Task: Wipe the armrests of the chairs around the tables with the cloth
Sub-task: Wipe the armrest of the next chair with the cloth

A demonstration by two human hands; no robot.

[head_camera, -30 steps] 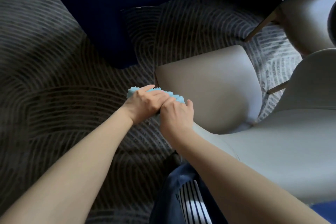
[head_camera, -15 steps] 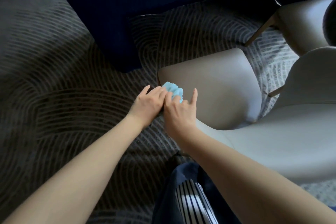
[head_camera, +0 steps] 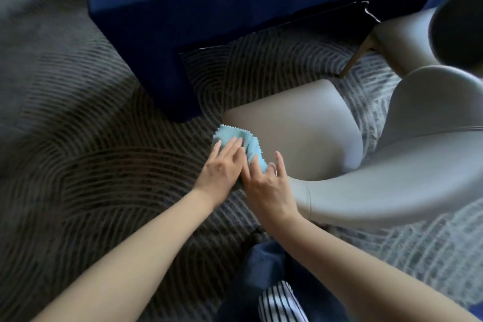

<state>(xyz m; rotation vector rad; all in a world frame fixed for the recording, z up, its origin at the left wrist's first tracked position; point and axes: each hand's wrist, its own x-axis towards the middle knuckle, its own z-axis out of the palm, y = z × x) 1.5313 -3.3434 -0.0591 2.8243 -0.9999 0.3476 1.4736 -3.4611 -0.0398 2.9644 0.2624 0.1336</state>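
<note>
**Cloth at the armrest's near tip, arm stretching away right**

Lay bunched over the front end of the grey chair's armrest (head_camera: 366, 191): blue cloth (head_camera: 243, 141). Pressed flat under the left hand (head_camera: 222, 167), fingers extended, not clenched. Right hand (head_camera: 266, 185) touching its near edge, fingers loosely spread. Long axis of armrest running rightward, nearer the right hand.

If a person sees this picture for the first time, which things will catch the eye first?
First, the small light-blue cloth at the centre, pressed by the left hand and the right hand onto the end of the pale grey padded chair. Behind them hangs a deep blue tablecloth, over a dark carpet with curved lines.
</note>
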